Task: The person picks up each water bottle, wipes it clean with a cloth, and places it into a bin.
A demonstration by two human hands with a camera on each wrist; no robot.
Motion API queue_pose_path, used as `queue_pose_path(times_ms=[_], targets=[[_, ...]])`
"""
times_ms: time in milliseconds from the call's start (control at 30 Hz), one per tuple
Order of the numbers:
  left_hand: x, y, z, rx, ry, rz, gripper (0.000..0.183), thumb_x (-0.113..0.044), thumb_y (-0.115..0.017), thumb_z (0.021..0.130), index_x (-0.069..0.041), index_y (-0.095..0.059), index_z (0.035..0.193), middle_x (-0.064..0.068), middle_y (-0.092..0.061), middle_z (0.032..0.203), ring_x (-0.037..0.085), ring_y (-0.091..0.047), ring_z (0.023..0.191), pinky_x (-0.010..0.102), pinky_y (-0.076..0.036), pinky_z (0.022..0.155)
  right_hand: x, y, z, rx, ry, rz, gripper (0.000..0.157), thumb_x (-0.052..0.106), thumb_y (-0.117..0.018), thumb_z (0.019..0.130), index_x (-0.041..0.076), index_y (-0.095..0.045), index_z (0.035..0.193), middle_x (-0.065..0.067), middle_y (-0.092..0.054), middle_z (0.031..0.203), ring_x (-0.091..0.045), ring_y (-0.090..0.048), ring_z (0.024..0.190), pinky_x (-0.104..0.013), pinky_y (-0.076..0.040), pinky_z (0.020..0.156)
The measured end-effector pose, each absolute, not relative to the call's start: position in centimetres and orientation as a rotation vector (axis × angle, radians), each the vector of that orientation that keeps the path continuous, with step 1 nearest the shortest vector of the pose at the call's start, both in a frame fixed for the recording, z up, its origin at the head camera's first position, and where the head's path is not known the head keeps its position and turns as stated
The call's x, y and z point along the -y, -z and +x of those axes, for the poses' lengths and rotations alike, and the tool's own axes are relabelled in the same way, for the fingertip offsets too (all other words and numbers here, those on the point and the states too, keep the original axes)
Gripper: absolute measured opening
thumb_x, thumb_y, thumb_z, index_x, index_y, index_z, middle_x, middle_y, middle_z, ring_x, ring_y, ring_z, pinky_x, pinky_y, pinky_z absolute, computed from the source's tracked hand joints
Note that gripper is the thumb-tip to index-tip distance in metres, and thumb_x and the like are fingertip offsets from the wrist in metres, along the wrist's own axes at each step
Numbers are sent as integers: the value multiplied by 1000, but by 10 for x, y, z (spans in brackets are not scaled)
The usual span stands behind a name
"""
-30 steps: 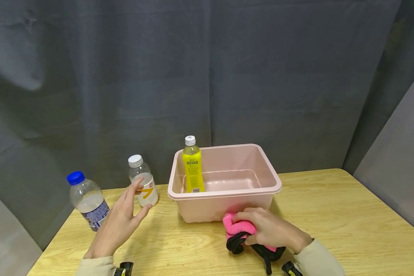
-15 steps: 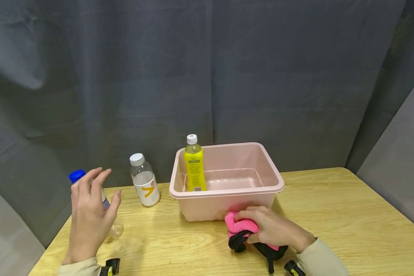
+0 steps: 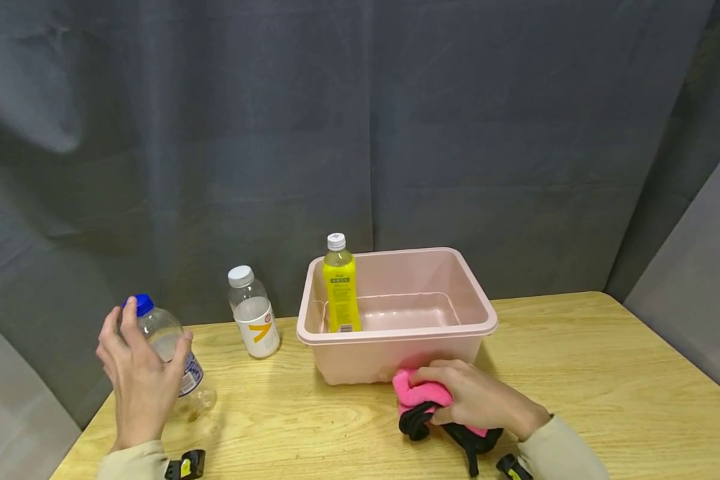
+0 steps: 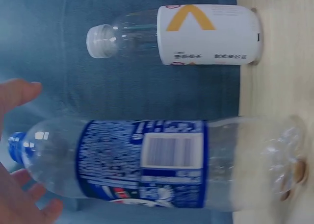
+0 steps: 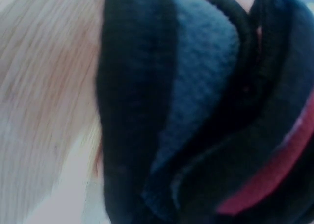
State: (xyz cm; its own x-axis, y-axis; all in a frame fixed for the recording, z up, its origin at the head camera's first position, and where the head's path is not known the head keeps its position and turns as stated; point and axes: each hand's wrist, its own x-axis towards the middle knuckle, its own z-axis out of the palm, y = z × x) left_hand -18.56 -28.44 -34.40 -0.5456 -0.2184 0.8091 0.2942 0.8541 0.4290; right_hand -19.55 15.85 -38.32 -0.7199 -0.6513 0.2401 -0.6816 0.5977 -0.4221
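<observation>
Tall clear plastic bottle (image 4: 142,165) at my left hand (image 3: 141,380): blue cap (image 4: 15,147), white-printed blue label (image 4: 110,158)
Fuzzy cloth (image 3: 425,395) in my right hand (image 3: 477,398): pink, black
Rectangular plastic tub (image 3: 360,363) beyond that hand: pale pink

Tub (image 3: 390,360) at back edge of table (image 3: 576,373), first bottle (image 3: 341,287) in its left end; second bottle (image 3: 257,323) left of tub; third bottle (image 4: 147,162) near left edge; cloth (image 3: 421,393) before tub

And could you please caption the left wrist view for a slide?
Left hand spread near the neck of a clear, blue-capped plastic bottle, beside a clear plastic bottle with a white label.
</observation>
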Motion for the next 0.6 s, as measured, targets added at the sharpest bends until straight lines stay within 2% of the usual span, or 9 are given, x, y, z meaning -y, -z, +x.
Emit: queue_pose_path(times_ms=[167, 300, 400, 600], targets=[[288, 352, -188, 2107, 766, 37, 101, -6, -81, 84, -10, -13, 159, 32, -17, 154, 58, -25, 134, 77, -27, 104, -158, 385, -196, 2753, -770, 1155, 53, 15, -90, 69, 20, -70, 118, 7, -64, 115, -15, -57, 103, -39, -51, 89], [289, 354, -189, 2137, 798, 98, 102, -7, -80, 86, -14, -11, 160, 33, -23, 151, 61, -35, 130, 79, -34, 97, -158, 386, -197, 2755, -769, 1159, 53, 14, -90, 69, 19, -71, 117, 6, -64, 115, -16, -58, 104, -39, -51, 90], [289, 354, -190, 2134, 785, 130, 100, -8, -79, 87, -17, -12, 160, 35, -31, 146, 64, -42, 122, 81, -38, 88, -158, 386, -197, 2752, -759, 1158, 52, 14, -91, 69, 18, -71, 117, 5, -65, 116, -17, -58, 105, -40, -51, 91], [291, 353, -187, 2136, 743, 152, 97, -7, -77, 89, -17, -12, 160, 37, -42, 126, 65, -50, 102, 78, -41, 75, -157, 386, -198, 2762, -771, 1161, 52, 14, -90, 69, 19, -71, 117, 6, -64, 115, -16, -58, 104, -39, -51, 91]])
